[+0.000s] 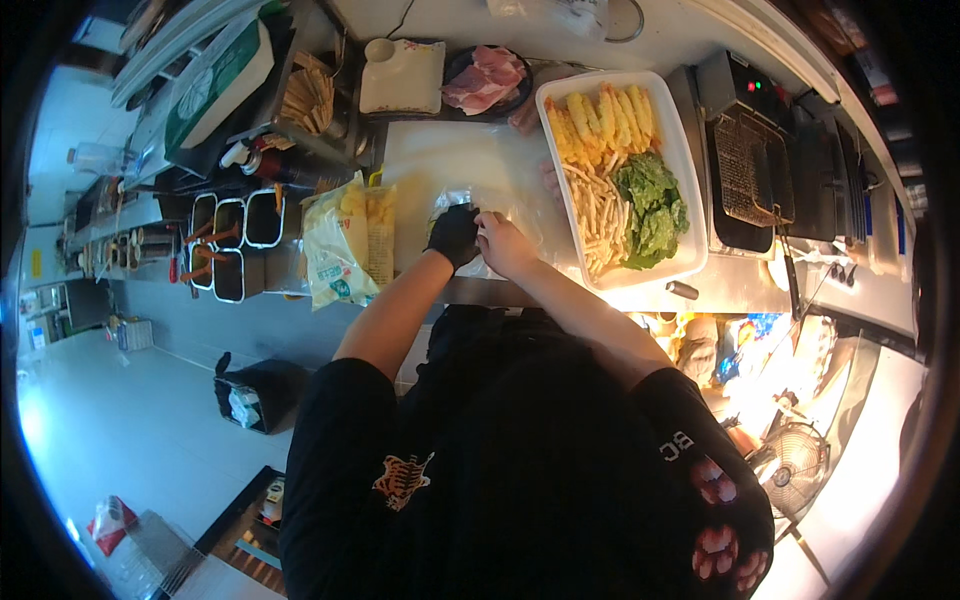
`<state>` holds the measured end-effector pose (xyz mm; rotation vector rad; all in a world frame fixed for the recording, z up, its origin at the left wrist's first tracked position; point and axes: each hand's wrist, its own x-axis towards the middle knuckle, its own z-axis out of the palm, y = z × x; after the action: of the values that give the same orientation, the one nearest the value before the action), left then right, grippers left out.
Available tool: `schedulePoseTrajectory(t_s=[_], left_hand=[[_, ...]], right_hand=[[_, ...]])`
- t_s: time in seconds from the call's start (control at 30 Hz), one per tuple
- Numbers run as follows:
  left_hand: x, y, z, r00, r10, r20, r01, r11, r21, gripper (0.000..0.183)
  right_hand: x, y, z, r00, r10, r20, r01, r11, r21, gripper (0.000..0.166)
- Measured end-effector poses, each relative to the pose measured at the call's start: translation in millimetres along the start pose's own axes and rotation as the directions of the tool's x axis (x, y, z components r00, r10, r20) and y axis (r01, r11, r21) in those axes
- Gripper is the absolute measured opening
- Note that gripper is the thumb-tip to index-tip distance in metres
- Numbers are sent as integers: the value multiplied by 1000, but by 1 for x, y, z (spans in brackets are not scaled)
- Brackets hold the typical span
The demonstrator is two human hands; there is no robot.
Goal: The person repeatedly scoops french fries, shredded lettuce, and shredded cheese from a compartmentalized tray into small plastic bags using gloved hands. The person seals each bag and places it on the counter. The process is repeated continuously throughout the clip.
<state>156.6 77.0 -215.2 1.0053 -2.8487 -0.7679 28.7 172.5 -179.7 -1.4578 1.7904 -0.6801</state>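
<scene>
My left hand (452, 234), in a black glove, and my bare right hand (506, 244) meet above the near part of a white cutting board (435, 154). Fingers of both are curled together at the near edge of a clear, crumpled plastic bag (517, 214), which spreads over the board beyond them. The left fingertips are hidden under the glove's back. Left of the gloved hand stands an opened printed plastic bag (337, 251) with yellow pieces inside. To the right, a white tray (699, 259) holds battered fried shrimp (600, 116), pale fries-like strips (596, 217) and green leaves (651, 210).
Behind the board are a pale square plate (401, 79) and a dark plate of raw sliced meat (484, 79). A fryer basket (752, 169) sits at right, its handle reaching over the counter edge. Metal containers with utensils (229, 225) stand at left. A small dark cylinder (682, 289) lies by the front edge.
</scene>
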Motion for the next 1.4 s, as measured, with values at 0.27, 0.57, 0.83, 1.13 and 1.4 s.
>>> schedulePoseTrajectory(t_s=[0.27,0.57,0.83,1.13,1.4], left_hand=[[-16,5,-36,964,-93,251,89,996,27,87],[12,-30,-44,942,-292,164,334,799,-500,38],[121,113,-140,961,236,-143,-262,942,-209,17],[276,151,-110,575,757,310,-758,350,550,51],[293,165,-127,537,608,585,-831,262,491,66]], right_hand=[[-2,0,-17,947,243,209,-86,821,-565,62],[-20,13,-28,926,-341,159,376,813,-445,62],[-37,27,-5,917,-396,45,343,727,-595,26],[-43,28,-7,904,-425,-54,325,764,-557,25],[-43,32,-21,964,-247,93,257,801,-541,31]])
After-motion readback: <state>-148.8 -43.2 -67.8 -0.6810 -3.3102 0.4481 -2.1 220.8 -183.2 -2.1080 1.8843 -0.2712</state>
